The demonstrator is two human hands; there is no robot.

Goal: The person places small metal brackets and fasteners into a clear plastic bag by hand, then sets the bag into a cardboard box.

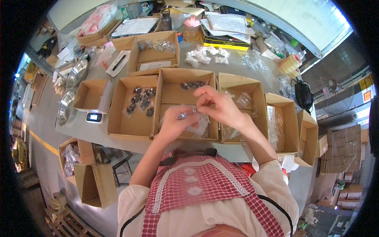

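left grip [181, 119] seemingly holds a packet [181, 116] above the box [170, 89], within its edges.

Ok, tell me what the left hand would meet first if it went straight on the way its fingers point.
Probably the right hand: the left hand points rightward and the other lies close ahead, though one view leaves their depth and any contact unclear.

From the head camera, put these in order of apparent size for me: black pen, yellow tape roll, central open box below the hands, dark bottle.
Largest to smallest, as they look in the head view:
1. Central open box
2. Yellow tape roll
3. Dark bottle
4. Black pen
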